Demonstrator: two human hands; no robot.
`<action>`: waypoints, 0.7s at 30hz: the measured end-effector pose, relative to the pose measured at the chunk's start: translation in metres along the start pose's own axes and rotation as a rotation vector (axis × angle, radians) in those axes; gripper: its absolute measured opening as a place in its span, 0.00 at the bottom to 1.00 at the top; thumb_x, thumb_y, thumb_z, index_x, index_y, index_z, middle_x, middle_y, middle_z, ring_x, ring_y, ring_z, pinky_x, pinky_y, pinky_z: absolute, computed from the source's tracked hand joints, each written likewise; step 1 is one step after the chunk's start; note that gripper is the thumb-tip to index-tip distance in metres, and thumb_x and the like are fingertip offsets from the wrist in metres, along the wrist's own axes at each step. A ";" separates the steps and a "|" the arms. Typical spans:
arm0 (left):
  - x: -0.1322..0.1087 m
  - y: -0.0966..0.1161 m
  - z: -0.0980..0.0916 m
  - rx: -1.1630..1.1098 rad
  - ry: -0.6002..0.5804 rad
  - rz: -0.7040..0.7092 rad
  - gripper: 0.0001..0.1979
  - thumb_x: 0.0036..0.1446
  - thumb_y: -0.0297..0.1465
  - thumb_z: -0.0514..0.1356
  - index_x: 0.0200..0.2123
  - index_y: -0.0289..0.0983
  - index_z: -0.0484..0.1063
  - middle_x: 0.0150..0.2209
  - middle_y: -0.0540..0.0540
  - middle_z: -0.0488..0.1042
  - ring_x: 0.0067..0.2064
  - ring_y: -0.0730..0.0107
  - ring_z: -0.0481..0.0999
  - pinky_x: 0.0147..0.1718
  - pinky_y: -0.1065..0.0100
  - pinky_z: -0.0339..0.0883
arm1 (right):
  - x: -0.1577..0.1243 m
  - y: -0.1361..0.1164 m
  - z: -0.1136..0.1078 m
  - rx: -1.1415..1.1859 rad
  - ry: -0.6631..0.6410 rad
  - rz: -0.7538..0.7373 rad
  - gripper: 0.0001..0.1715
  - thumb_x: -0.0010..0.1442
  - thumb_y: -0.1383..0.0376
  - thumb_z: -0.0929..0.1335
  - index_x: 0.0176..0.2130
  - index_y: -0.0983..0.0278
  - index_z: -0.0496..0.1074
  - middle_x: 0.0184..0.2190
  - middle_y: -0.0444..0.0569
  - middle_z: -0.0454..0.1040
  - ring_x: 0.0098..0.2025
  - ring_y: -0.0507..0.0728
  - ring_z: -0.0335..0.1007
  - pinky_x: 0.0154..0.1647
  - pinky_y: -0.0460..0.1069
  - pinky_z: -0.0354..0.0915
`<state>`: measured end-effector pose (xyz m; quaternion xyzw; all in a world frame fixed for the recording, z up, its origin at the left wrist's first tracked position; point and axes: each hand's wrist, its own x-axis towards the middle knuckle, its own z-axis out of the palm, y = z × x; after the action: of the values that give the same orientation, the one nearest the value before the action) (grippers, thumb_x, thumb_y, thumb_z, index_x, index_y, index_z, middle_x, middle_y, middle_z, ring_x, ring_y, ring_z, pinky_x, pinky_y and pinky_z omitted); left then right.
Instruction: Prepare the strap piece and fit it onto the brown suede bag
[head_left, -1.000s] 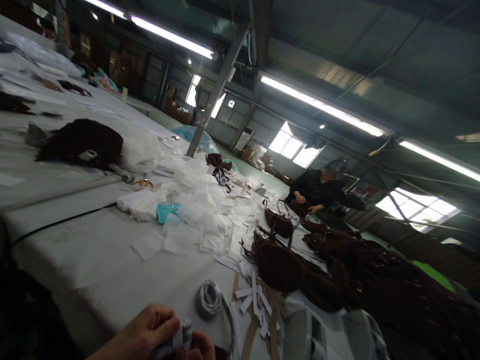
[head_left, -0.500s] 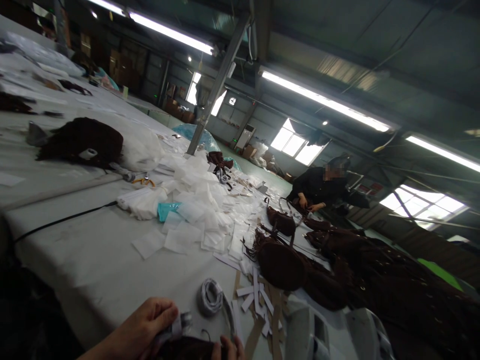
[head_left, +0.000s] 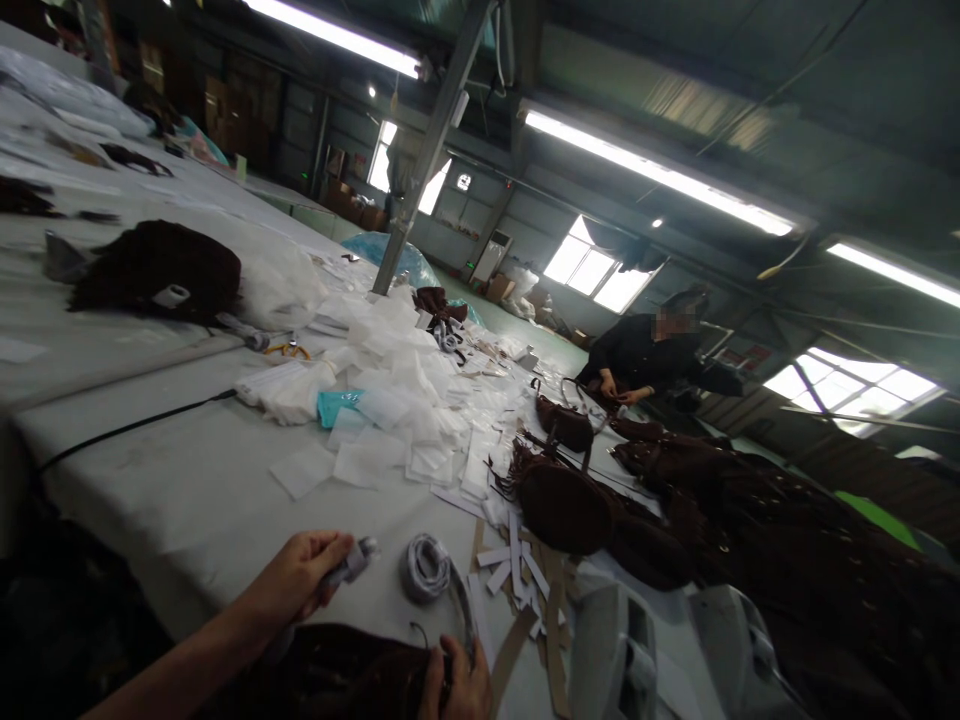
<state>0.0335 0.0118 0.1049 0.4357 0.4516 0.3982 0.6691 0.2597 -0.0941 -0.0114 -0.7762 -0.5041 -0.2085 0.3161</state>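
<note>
My left hand (head_left: 304, 575) is closed, pinching a small grey-and-white wrapped piece (head_left: 351, 566) between thumb and fingers above the table. Below it, at the bottom edge, lies a dark brown bag (head_left: 345, 665), partly cut off by the frame. My right hand (head_left: 459, 685) has its fingers bent round the right side of this bag; its lower part is out of frame. Just beyond the right hand stands a coiled grey wrapped strap (head_left: 426, 568), its loose end running down to the fingers. A thin dark hook-like bit (head_left: 418, 630) sticks up from the bag.
White paper strips (head_left: 517, 570) and brown card strips lie right of the coil. Tape dispensers (head_left: 611, 645) stand at lower right. Brown fringed bags (head_left: 566, 505) pile along the right. White sheets (head_left: 390, 400) heap mid-table. Across the table, a person (head_left: 637, 355) handles a brown item.
My left hand has risen slightly with the grey-and-white piece, away from the bag, and more of the bag shows. The right hand stays by the bag, a little higher in view.
</note>
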 end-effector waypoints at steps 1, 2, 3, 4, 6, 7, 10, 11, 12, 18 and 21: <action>0.005 0.005 -0.006 -0.028 0.041 0.020 0.26 0.44 0.55 0.61 0.23 0.35 0.67 0.11 0.57 0.60 0.10 0.83 0.49 0.10 0.77 0.37 | 0.000 0.000 -0.001 -0.002 0.001 -0.011 0.30 0.65 0.51 0.56 0.35 0.66 0.78 0.46 0.65 0.71 0.46 0.68 0.70 0.46 0.59 0.65; 0.011 0.011 -0.012 -0.048 0.076 0.041 0.26 0.45 0.54 0.61 0.24 0.35 0.67 0.12 0.58 0.60 0.10 0.84 0.49 0.10 0.77 0.37 | 0.000 0.000 -0.001 -0.003 0.002 -0.019 0.30 0.66 0.52 0.56 0.35 0.67 0.78 0.46 0.65 0.72 0.46 0.67 0.70 0.46 0.59 0.65; 0.017 0.018 -0.017 -0.062 0.102 0.064 0.25 0.46 0.54 0.61 0.25 0.35 0.67 0.13 0.58 0.60 0.10 0.84 0.49 0.10 0.78 0.38 | 0.000 0.000 -0.002 -0.006 0.003 -0.022 0.30 0.66 0.52 0.56 0.35 0.67 0.78 0.46 0.65 0.72 0.46 0.67 0.70 0.46 0.59 0.65; 0.023 0.025 -0.021 -0.070 0.121 0.090 0.25 0.46 0.54 0.60 0.25 0.36 0.66 0.13 0.58 0.60 0.11 0.84 0.49 0.10 0.78 0.39 | 0.000 0.001 -0.001 -0.010 0.004 -0.021 0.30 0.66 0.52 0.56 0.35 0.67 0.78 0.45 0.65 0.72 0.45 0.67 0.71 0.46 0.59 0.65; 0.038 0.039 -0.024 -0.083 0.152 0.149 0.24 0.47 0.53 0.60 0.26 0.36 0.65 0.15 0.58 0.60 0.11 0.84 0.50 0.11 0.78 0.40 | 0.000 0.001 -0.001 -0.027 0.007 -0.010 0.31 0.66 0.51 0.56 0.35 0.66 0.78 0.45 0.65 0.73 0.44 0.67 0.71 0.45 0.59 0.65; 0.046 0.045 -0.023 -0.083 0.163 0.179 0.24 0.48 0.53 0.59 0.26 0.36 0.64 0.15 0.58 0.60 0.12 0.84 0.51 0.11 0.78 0.41 | 0.000 0.001 0.000 -0.040 0.006 -0.007 0.31 0.66 0.51 0.55 0.35 0.66 0.78 0.44 0.65 0.73 0.43 0.67 0.71 0.45 0.60 0.65; 0.074 0.058 -0.011 -0.042 0.176 0.256 0.23 0.52 0.52 0.56 0.28 0.36 0.65 0.17 0.56 0.62 0.12 0.83 0.53 0.11 0.77 0.43 | 0.002 -0.001 0.002 -0.103 -0.004 -0.011 0.33 0.65 0.49 0.54 0.35 0.64 0.78 0.44 0.64 0.73 0.42 0.67 0.70 0.42 0.59 0.66; 0.084 0.059 -0.005 -0.015 0.173 0.274 0.23 0.53 0.52 0.55 0.28 0.35 0.65 0.17 0.56 0.63 0.13 0.83 0.53 0.12 0.77 0.43 | 0.003 -0.002 0.003 -0.130 -0.009 -0.018 0.33 0.65 0.50 0.53 0.35 0.64 0.78 0.44 0.64 0.73 0.41 0.67 0.69 0.41 0.59 0.66; 0.093 0.057 0.001 0.020 0.167 0.289 0.23 0.55 0.52 0.54 0.28 0.35 0.66 0.17 0.55 0.64 0.13 0.82 0.54 0.12 0.76 0.44 | 0.004 -0.003 0.003 -0.156 -0.013 -0.025 0.33 0.65 0.50 0.53 0.34 0.63 0.78 0.44 0.64 0.73 0.40 0.66 0.69 0.41 0.59 0.66; 0.119 0.011 0.018 0.328 0.078 0.319 0.20 0.59 0.46 0.57 0.25 0.35 0.68 0.17 0.57 0.64 0.17 0.77 0.63 0.19 0.72 0.59 | 0.010 -0.009 0.003 -0.280 -0.048 -0.028 0.26 0.65 0.53 0.57 0.35 0.61 0.79 0.44 0.61 0.74 0.40 0.66 0.70 0.37 0.56 0.65; 0.120 -0.008 0.011 0.443 0.061 0.367 0.17 0.57 0.45 0.59 0.29 0.36 0.71 0.24 0.51 0.72 0.27 0.69 0.73 0.35 0.63 0.68 | 0.012 -0.011 0.002 -0.312 -0.062 -0.040 0.24 0.64 0.54 0.58 0.35 0.59 0.78 0.44 0.59 0.74 0.39 0.64 0.71 0.36 0.56 0.65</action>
<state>0.0784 0.1175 0.0686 0.6338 0.4610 0.4170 0.4604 0.2548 -0.0820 -0.0018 -0.8116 -0.4906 -0.2664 0.1719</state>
